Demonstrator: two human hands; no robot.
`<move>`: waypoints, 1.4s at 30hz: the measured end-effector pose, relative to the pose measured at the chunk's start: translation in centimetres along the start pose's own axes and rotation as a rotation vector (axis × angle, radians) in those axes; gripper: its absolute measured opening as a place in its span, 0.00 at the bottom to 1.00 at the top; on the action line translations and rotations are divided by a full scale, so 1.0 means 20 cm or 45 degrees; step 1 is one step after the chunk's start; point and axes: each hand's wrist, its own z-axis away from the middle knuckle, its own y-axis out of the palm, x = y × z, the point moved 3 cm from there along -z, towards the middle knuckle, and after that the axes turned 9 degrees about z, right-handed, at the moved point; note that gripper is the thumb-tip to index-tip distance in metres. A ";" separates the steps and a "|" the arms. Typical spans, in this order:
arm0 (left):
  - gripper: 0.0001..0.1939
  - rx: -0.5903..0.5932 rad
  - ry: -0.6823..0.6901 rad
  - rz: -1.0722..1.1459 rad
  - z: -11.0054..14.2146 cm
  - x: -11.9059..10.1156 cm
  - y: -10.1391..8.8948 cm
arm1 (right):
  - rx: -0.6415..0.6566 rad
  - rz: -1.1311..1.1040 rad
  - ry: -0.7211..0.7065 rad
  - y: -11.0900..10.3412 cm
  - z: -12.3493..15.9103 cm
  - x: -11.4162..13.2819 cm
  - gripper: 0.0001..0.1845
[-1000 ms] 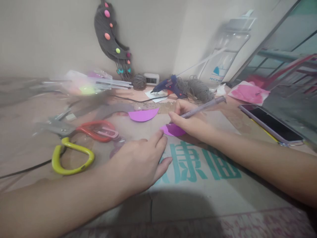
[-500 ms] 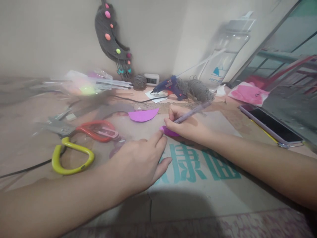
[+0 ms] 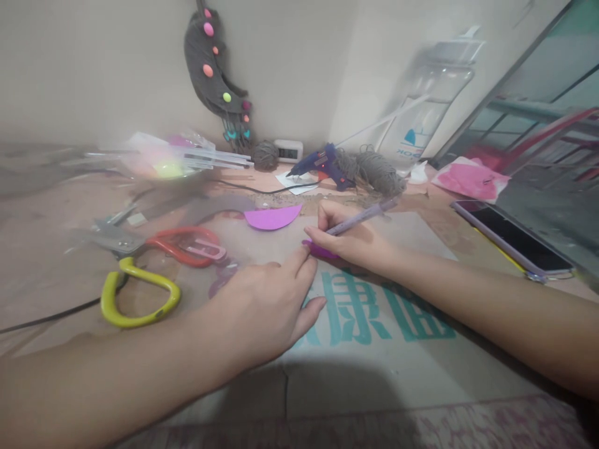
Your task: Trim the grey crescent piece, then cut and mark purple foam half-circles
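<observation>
My right hand (image 3: 353, 240) is closed around a pale purple pen (image 3: 360, 219), its shaft slanting up to the right; the tip is hidden behind my fingers. Under that hand lies a small purple paper piece (image 3: 319, 249), mostly covered. My left hand (image 3: 274, 299) rests on the work surface with fingers stretched out, the index fingertip on the left end of the same piece. Just beyond, a brighter purple half-moon of paper (image 3: 274, 217) lies flat. Left of my left hand are scissors (image 3: 128, 246) with one red and one yellow handle.
Along the back stand a blue glue gun (image 3: 321, 163), grey yarn (image 3: 377, 171), a small digital clock (image 3: 289, 150) and a water bottle (image 3: 421, 106). A decorated grey crescent (image 3: 203, 65) hangs on the wall. Glue sticks (image 3: 215, 157) lie left, a phone (image 3: 512, 237) right.
Both hands keep almost the same pose; the fingers on the pen have shifted very slightly left. The whole view has moved a little. Nothing was taken up or let go.
</observation>
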 end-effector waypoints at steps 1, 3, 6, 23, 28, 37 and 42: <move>0.26 -0.006 0.001 -0.005 0.00 0.00 0.00 | 0.014 -0.016 0.009 0.00 0.00 0.00 0.15; 0.26 -0.010 0.002 -0.019 0.00 0.00 0.01 | 0.048 -0.058 0.031 0.01 0.00 -0.01 0.15; 0.27 0.000 0.001 -0.032 0.00 0.00 0.01 | 0.084 -0.092 0.060 0.01 0.00 -0.01 0.15; 0.27 0.017 -0.002 -0.029 0.01 0.00 0.01 | -0.039 -0.028 0.000 0.00 0.02 -0.03 0.12; 0.28 0.026 -0.016 -0.029 0.00 0.00 0.01 | -0.004 -0.036 -0.011 0.01 0.01 -0.03 0.11; 0.28 0.015 -0.019 -0.021 0.00 0.00 0.01 | 0.067 -0.171 -0.005 0.02 0.02 -0.03 0.12; 0.28 0.018 -0.014 -0.017 0.00 0.00 0.00 | 0.128 -0.196 0.030 0.02 0.02 -0.02 0.13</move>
